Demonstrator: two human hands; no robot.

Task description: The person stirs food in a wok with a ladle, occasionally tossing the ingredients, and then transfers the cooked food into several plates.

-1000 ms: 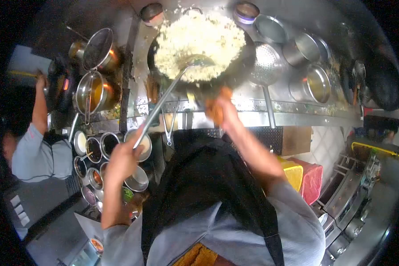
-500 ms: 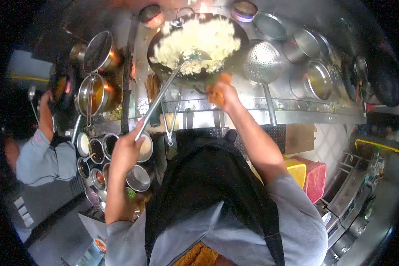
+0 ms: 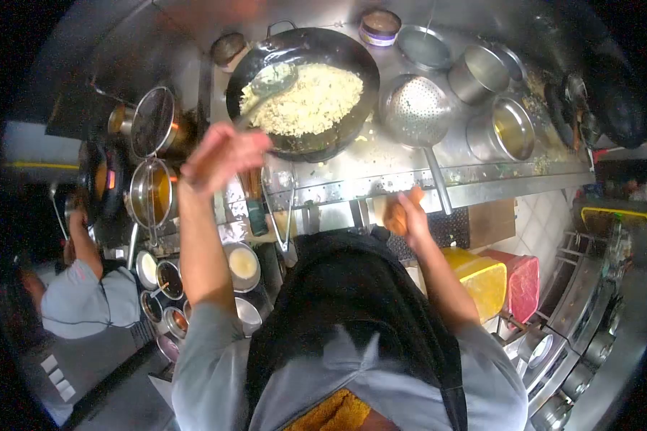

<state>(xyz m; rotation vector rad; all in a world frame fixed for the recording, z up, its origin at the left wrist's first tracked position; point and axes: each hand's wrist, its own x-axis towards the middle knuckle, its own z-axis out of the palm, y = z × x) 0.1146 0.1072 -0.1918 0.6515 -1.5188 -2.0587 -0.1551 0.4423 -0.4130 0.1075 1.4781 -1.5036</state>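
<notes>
A black wok [image 3: 359, 118] holds white, fluffy fried rice [image 3: 316, 97]. The bowl of a ladle [image 3: 273, 80] lies on the left side of the rice, and its handle passes out of sight behind my left hand [image 3: 223, 158]. That hand is blurred over the wok's lower left rim, with fingers stretched to the right and nothing visibly gripped. My right hand [image 3: 413, 215] is closed around a folded orange cloth [image 3: 395, 217], apart from the wok and at the counter's front edge.
Right of the wok sits a perforated skimmer [image 3: 417, 111], with metal pots [image 3: 502, 129] beyond it. Strainers [image 3: 151, 190] stand at left, above several ingredient bowls [image 3: 243, 264]. Yellow [image 3: 478, 284] and red bins [image 3: 519, 280] stand low right. Another person [image 3: 90, 291] works at far left.
The rice was tossed high and now lies settled in the wok. My right hand has drawn the cloth away from the wok toward me. My left hand has moved up, its fingers now extended.
</notes>
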